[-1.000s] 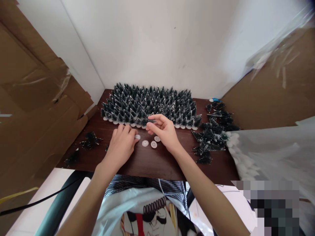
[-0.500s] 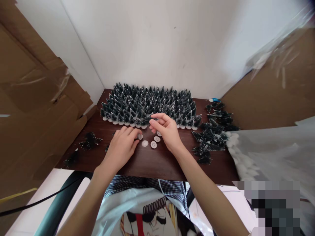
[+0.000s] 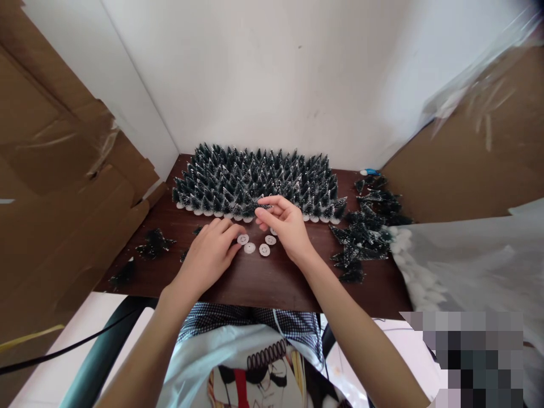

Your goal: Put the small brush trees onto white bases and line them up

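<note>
My left hand (image 3: 212, 245) rests low over the table, palm down, with thumb and index finger apart. A white round base (image 3: 243, 239) lies flat at its index fingertip. More of these discs lie to the right: one white base (image 3: 250, 248) with a small centre mark, another base (image 3: 264, 250), and a third base (image 3: 270, 240). My right hand (image 3: 285, 225) is raised above them, thumb and index finger brought close together. Whatever lies between those fingertips is too small to make out against the dark trees behind.
Rows of small snow-tipped trees (image 3: 255, 178) on white bases stand along the back. Loose trees (image 3: 368, 226) are heaped at right, beside a plastic bag (image 3: 467, 255) of white pieces. Loose trees (image 3: 155, 243) lie at left. Cardboard (image 3: 63, 141) flanks the brown table (image 3: 272, 289).
The disc at my left fingertips has gone from tilted to flat on the table, and the thumb and index finger have let go of it. My right hand has barely moved.
</note>
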A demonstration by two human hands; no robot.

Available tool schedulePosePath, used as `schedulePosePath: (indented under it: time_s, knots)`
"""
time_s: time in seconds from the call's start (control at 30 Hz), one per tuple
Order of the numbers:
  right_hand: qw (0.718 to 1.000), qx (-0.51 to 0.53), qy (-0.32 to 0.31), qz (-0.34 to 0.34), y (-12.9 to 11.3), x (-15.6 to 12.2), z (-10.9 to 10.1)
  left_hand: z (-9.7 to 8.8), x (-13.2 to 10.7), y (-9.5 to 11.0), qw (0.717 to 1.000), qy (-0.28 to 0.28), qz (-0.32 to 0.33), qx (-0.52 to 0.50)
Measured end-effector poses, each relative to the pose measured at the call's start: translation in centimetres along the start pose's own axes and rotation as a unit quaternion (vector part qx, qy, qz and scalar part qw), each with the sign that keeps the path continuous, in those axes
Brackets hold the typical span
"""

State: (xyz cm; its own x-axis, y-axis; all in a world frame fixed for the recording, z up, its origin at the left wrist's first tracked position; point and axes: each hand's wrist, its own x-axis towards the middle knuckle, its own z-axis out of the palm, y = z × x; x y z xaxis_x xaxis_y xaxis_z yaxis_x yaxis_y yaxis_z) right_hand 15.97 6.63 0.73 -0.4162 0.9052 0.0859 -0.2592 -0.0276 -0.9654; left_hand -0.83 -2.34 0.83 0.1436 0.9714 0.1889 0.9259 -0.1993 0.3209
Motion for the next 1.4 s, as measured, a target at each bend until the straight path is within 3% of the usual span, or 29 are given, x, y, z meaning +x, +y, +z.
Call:
schedulePosePath:
  time_s: [0.33, 0.53, 0.67, 0.77, 0.83, 0.97, 1.1, 1.23, 1.4]
  knots:
    - [1.000, 0.005, -0.008, -0.008, 0.1, -0.1, 0.1, 0.3, 0.6, -0.2, 0.997, -0.022, 0.067, -0.018]
    - [1.000, -0.003, -0.003, -0.007, 0.1, 0.0, 0.1, 0.6, 0.7, -0.2, 0.998, -0.018, 0.054, -0.038]
    - [1.000, 0.000, 0.001, -0.013, 0.1, 0.0, 0.1, 0.6, 0.6, -0.3, 0.996, 0.008, 0.039, -0.079]
    - [1.000, -0.007, 0.009, -0.017, 0.1, 0.0, 0.0, 0.4, 0.4, 0.2, 0.981, 0.065, -0.008, -0.182]
    - [1.000, -0.012, 0.015, -0.021, 0.0, 0.0, 0.0, 0.2, 0.2, 0.9, 0.944, 0.112, -0.067, -0.302]
    - [0.999, -0.015, 0.027, -0.030, -0.1, 0.0, 0.0, 0.4, 0.0, 2.4, 0.802, 0.174, -0.218, -0.528]
    - [0.999, -0.011, 0.032, -0.037, -0.2, 0.0, 0.1, 0.9, 0.3, 2.8, 0.687, 0.195, -0.266, -0.648]
    - [0.999, -0.016, 0.017, -0.027, -0.2, 0.0, 0.2, 1.2, 0.6, 2.6, 0.633, 0.180, -0.268, -0.703]
    - [0.999, -0.022, -0.004, -0.025, 0.0, 0.0, 0.2, 1.3, 0.7, 2.5, 0.615, 0.172, -0.266, -0.722]
